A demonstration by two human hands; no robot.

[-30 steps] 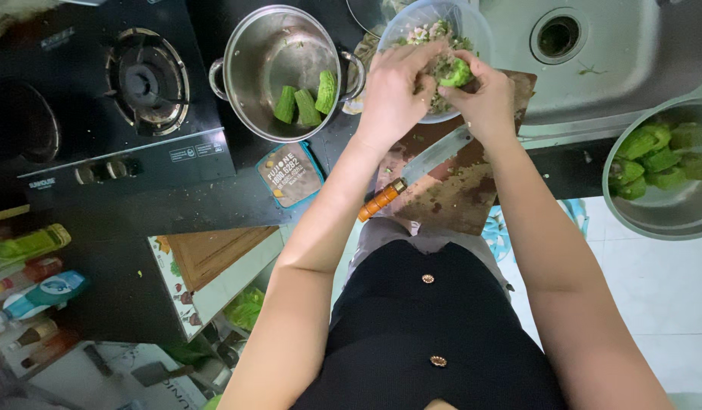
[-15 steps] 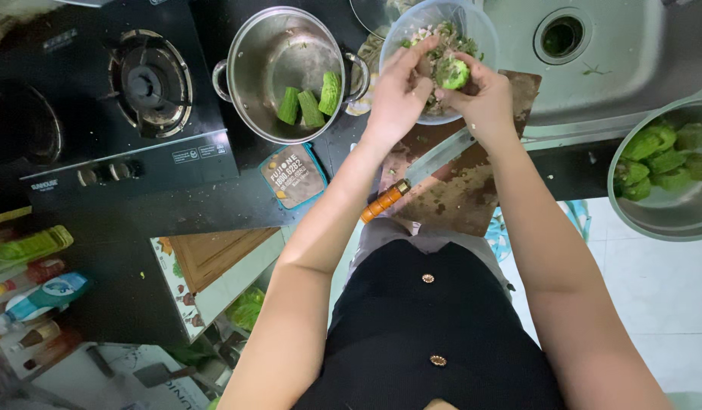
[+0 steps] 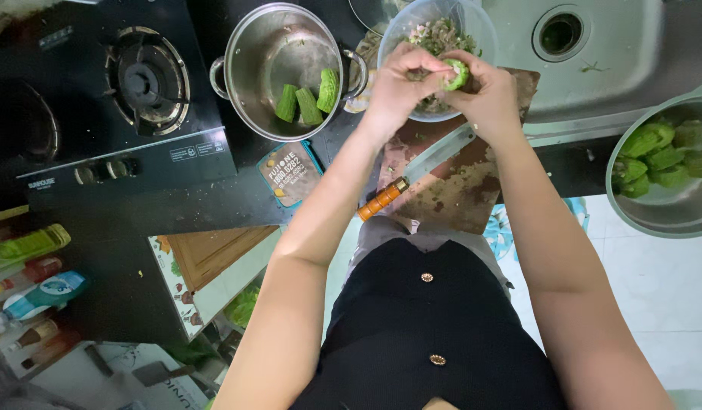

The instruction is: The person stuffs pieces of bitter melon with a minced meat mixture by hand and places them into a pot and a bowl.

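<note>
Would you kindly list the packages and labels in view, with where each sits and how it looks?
Small packet: flat on the dark counter below the steel pot, rectangular, brown face with blue edge.
Stove label: white strip on the black gas stove's front edge.
Bottles: lying at far left, green, red and blue-white labelled.
Box: bottom left, white, partly cut off.

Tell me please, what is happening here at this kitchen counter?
A person holds a green gourd piece in both hands, the left hand and right hand, over a clear bowl of chopped filling. A steel pot beside it holds three gourd pieces. A knife lies on the cutting board. A metal bowl at the right holds more green pieces.
</note>
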